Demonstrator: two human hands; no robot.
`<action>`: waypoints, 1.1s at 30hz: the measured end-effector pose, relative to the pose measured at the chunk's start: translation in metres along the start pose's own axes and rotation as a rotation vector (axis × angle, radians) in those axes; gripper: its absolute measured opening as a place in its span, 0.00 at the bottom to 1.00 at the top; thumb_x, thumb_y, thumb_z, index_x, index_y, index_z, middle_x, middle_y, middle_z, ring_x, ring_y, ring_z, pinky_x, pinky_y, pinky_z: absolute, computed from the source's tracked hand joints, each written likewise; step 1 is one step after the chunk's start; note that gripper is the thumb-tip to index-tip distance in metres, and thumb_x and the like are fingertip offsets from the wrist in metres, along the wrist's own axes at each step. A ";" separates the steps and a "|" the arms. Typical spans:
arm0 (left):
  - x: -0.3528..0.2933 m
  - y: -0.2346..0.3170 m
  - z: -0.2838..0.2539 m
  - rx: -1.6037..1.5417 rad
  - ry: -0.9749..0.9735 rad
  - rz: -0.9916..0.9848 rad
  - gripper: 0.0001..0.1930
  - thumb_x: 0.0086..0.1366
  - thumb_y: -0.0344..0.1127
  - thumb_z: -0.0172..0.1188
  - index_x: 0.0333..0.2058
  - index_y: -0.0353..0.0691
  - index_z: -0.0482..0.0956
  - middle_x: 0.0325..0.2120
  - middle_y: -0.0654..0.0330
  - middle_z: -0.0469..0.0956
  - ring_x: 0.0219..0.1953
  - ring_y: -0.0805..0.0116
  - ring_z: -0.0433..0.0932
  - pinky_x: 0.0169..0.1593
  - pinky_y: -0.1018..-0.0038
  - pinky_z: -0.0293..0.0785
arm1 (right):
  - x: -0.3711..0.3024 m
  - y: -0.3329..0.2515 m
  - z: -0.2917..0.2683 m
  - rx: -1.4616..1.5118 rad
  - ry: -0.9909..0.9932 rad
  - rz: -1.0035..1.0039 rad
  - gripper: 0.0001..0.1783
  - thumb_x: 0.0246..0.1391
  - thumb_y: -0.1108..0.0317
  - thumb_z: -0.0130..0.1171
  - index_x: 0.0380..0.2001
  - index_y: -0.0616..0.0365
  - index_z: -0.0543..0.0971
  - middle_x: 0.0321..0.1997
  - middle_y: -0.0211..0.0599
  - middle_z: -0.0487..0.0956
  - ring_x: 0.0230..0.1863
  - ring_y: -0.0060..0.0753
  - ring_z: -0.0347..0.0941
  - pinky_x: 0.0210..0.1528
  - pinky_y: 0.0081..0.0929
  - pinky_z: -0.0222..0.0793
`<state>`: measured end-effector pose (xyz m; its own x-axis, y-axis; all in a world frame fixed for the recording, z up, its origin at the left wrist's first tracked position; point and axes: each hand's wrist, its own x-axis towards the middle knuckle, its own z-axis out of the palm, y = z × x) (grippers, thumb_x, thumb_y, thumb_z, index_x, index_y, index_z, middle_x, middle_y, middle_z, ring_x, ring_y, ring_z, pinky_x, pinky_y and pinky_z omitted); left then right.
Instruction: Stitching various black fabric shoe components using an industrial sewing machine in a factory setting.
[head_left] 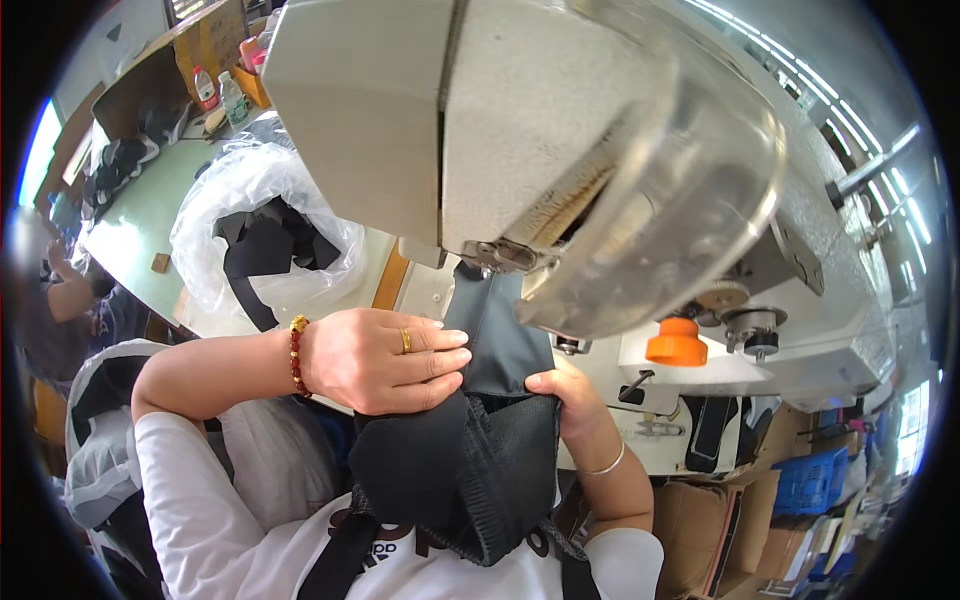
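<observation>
A black sewn fabric piece [497, 350] runs from under the sewing machine's [360, 120] presser foot down toward my lap. Its upper part is smooth and narrow, with a seam along it. The lower part is ribbed or mesh-like and hangs in folds. My left hand [385, 360] lies across its left edge, palm down, fingers stretched out. On the right edge, my right hand [572, 395] pinches the fabric, thumb on top and the other fingers mostly hidden beneath. The needle tip cannot be made out.
A clear curved guard [690, 180] and an orange knob [677, 342] sit right of the needle area. Left stands a white plastic bag [195, 245] of black scraps. Bottles [233, 100] stand farther back. A cardboard box [690, 525] and blue crate [808, 480] are low right. Another person [70, 300] sits far left.
</observation>
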<state>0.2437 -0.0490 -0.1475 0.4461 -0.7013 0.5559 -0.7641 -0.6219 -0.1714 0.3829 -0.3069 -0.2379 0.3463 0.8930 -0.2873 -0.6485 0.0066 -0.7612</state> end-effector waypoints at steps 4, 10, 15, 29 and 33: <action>0.001 -0.004 -0.004 0.014 -0.022 0.047 0.07 0.58 0.31 0.64 0.33 0.33 0.81 0.39 0.50 0.83 0.45 0.57 0.84 0.49 0.67 0.84 | 0.000 0.008 0.003 0.032 0.054 0.004 0.35 0.49 0.70 0.57 0.61 0.73 0.66 0.58 0.49 0.75 0.57 0.39 0.75 0.63 0.34 0.68; 0.000 -0.009 0.005 0.018 -0.054 0.078 0.07 0.58 0.30 0.63 0.32 0.32 0.81 0.38 0.50 0.83 0.44 0.57 0.83 0.49 0.67 0.84 | -0.001 0.013 -0.012 -0.058 0.118 -0.083 0.33 0.46 0.75 0.57 0.59 0.73 0.70 0.57 0.48 0.77 0.57 0.38 0.75 0.63 0.34 0.68; 0.007 -0.011 -0.001 0.023 -0.050 0.020 0.06 0.58 0.30 0.63 0.32 0.33 0.80 0.37 0.51 0.82 0.44 0.58 0.83 0.48 0.68 0.84 | -0.002 -0.007 0.004 -0.055 0.181 -0.160 0.30 0.47 0.80 0.62 0.57 0.70 0.74 0.55 0.44 0.79 0.56 0.35 0.75 0.64 0.32 0.68; 0.004 -0.023 0.012 -0.033 0.054 -0.048 0.06 0.58 0.30 0.64 0.32 0.35 0.80 0.38 0.53 0.82 0.44 0.59 0.83 0.47 0.69 0.84 | 0.012 -0.030 0.032 0.120 -0.003 -0.100 0.18 0.55 0.74 0.59 0.50 0.64 0.77 0.47 0.38 0.81 0.46 0.34 0.78 0.48 0.30 0.75; 0.005 -0.028 0.011 0.003 0.056 -0.028 0.06 0.58 0.30 0.64 0.32 0.35 0.80 0.38 0.53 0.82 0.43 0.59 0.83 0.46 0.69 0.84 | 0.014 -0.031 0.033 0.158 -0.072 -0.143 0.18 0.54 0.72 0.60 0.49 0.63 0.78 0.48 0.44 0.80 0.47 0.35 0.78 0.48 0.33 0.74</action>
<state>0.2724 -0.0392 -0.1487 0.4407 -0.6632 0.6049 -0.7504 -0.6421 -0.1573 0.3851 -0.2798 -0.1993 0.3967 0.9078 -0.1365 -0.6962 0.2006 -0.6892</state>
